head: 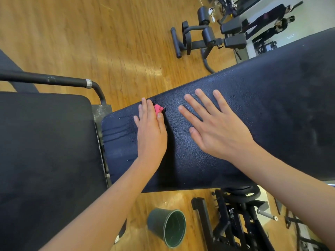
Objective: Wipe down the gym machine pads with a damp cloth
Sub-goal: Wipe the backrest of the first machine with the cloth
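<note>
Head view: the left hand (pixel 151 131) lies flat with straight fingers, pressing a pink cloth (pixel 158 108) onto the long dark pad (pixel 272 105), beside wet streaks (pixel 117 134). The right hand (pixel 215 127) rests spread wide on the same pad. A green bucket (pixel 168 227) lies tipped on the wooden floor (pixel 90 33).

Bright, even indoor light. Pale glare streaks the wooden floor (pixel 137 69) just beyond the pad (pixel 253 109), whose pebbled skin shines softly. Shadow pools under the left hand (pixel 151 132). Wide-angle bending skews the edges; far machines blur.
</note>
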Demonstrator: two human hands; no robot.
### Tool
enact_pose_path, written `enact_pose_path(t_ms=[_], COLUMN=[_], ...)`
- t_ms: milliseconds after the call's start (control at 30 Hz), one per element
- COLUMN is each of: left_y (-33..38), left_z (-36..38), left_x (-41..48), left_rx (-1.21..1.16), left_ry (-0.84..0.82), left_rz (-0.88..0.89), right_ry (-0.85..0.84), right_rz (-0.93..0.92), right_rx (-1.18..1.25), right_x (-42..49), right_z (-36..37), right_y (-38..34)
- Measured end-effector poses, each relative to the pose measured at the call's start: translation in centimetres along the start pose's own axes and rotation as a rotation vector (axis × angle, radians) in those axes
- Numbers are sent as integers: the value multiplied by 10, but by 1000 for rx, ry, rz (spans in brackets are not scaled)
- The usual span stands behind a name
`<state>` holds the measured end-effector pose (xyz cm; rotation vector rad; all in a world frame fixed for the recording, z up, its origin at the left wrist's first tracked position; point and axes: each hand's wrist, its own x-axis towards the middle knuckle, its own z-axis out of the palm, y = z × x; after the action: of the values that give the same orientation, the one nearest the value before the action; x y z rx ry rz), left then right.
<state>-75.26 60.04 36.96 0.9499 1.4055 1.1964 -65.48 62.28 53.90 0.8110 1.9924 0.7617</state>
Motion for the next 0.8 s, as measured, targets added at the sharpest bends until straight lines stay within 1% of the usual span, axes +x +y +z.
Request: enact_pose_path(t_ms=[100, 267, 433, 667, 800], left_y=[8, 17, 11, 14, 10], left_z=[-6, -5, -4, 12, 5], left_x=[22, 43, 22, -30, -13], left_rx=[-20, 40, 47, 59, 91], left_ry=[33, -17, -52, -17, 2], left_rz=[3, -4, -21, -70, -40], right_ry=[3, 4, 14, -5, 1], right_rz=[0, -4, 0, -3, 2], right_rx=[17, 15, 16, 16, 27], right_x=[1, 2, 2, 3, 5], right_z=[-2, -1, -1, -1, -2], right_y=[-1, -2, -2, -2, -4])
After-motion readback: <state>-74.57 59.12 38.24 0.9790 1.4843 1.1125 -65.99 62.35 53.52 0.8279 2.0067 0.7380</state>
